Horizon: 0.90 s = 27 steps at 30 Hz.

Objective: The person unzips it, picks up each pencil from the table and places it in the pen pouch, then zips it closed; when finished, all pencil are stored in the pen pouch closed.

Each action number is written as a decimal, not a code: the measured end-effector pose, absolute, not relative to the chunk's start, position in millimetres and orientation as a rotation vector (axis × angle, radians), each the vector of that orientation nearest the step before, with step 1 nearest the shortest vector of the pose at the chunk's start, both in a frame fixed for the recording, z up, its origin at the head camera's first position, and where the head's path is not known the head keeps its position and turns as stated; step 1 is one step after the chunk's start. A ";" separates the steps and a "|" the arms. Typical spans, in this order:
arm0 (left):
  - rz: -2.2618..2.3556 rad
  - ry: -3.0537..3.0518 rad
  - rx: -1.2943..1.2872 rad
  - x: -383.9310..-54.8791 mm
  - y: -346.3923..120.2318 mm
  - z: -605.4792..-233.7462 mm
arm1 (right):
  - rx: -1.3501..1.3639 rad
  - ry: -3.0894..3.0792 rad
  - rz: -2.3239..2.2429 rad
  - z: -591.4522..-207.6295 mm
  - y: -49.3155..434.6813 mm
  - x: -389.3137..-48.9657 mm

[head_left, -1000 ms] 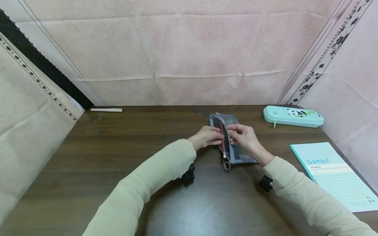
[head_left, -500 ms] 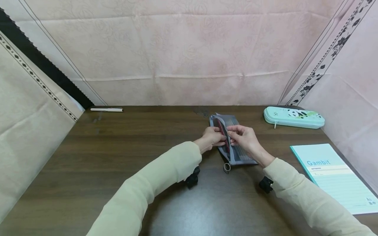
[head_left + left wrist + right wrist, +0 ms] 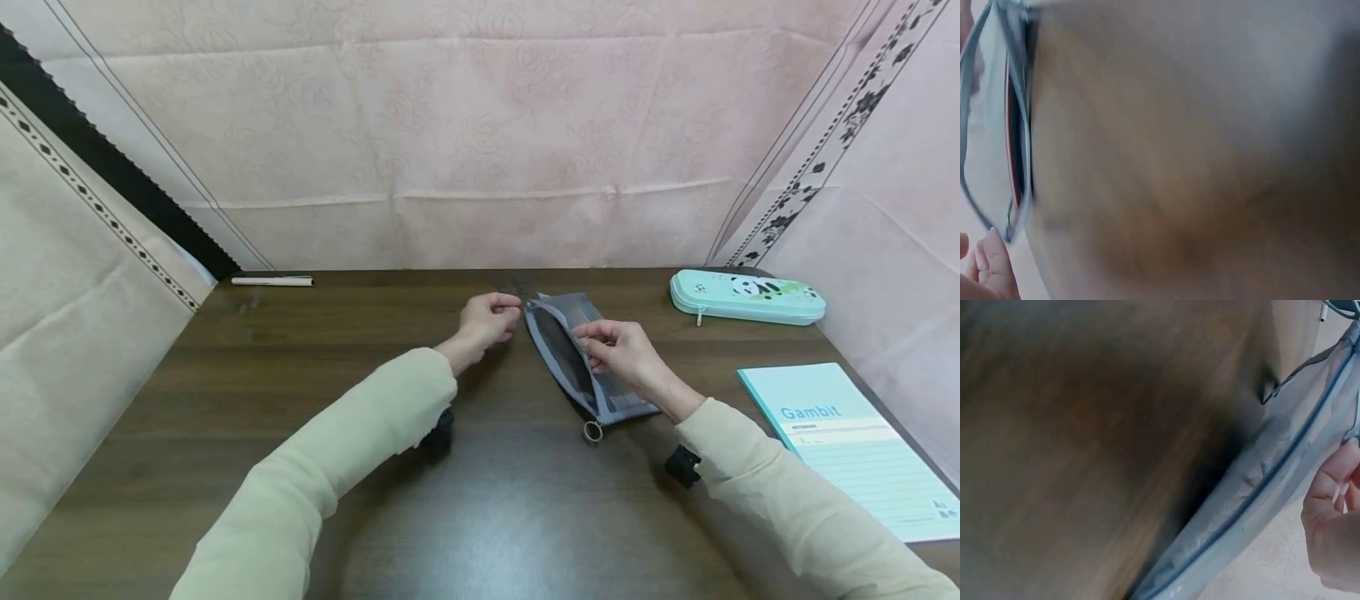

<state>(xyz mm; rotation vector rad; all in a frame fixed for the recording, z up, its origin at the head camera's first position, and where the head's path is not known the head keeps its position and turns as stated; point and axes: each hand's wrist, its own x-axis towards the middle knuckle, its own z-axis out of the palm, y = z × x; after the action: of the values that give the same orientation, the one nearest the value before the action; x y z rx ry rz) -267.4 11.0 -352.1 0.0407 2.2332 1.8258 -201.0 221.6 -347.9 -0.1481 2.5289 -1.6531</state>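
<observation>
A grey-blue zip pouch (image 3: 621, 404) with a see-through mesh front lies on the table, its zip side gaping wide towards the left. My right hand (image 3: 626, 354) pinches the near lip of that opening between thumb and fingers; the right wrist view shows the same hand (image 3: 1335, 512) gripping the edge. My left hand (image 3: 486, 323) is at the pouch's far left corner, fingertips close to it. In the left wrist view, its fingers (image 3: 996, 259) and thumb stand apart by the corner. Inside the opening there, a red pencil (image 3: 1009, 137) shows as a thin strip.
A mint pencil case (image 3: 750, 297) with a panda print stands at the back right. Below it lies a notebook (image 3: 847, 450) marked Gambit. A white pen-like stick (image 3: 272, 282) rests at the back left edge. A ring zip pull (image 3: 592, 432) hangs from the pouch's front end.
The red pencil went from my left hand into the pouch. That hand then withdrew leftward and away to the far corner. The pouch opening is wider; my right hand kept its grip.
</observation>
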 end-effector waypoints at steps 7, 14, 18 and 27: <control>1.633 2.357 0.082 -275.7 -11.9 -350.9 | -0.341 2.564 -1.465 -353.5 224.4 -202.1; 1.480 2.268 0.111 -276.4 -23.2 -347.9 | -0.534 2.528 -1.354 -356.6 224.6 -199.9; 1.410 2.161 0.134 -274.0 -28.1 -347.3 | -0.586 2.515 -1.303 -358.3 225.4 -197.4; 1.395 2.114 0.155 -272.2 -27.7 -351.2 | -0.697 2.492 -1.216 -361.0 225.4 -191.4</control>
<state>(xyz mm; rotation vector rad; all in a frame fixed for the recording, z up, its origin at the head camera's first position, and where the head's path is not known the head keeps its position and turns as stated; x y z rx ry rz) -272.2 -27.7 -351.2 0.1551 2.1141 1.3948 -191.4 225.4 -361.0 -0.6968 2.4921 -1.2164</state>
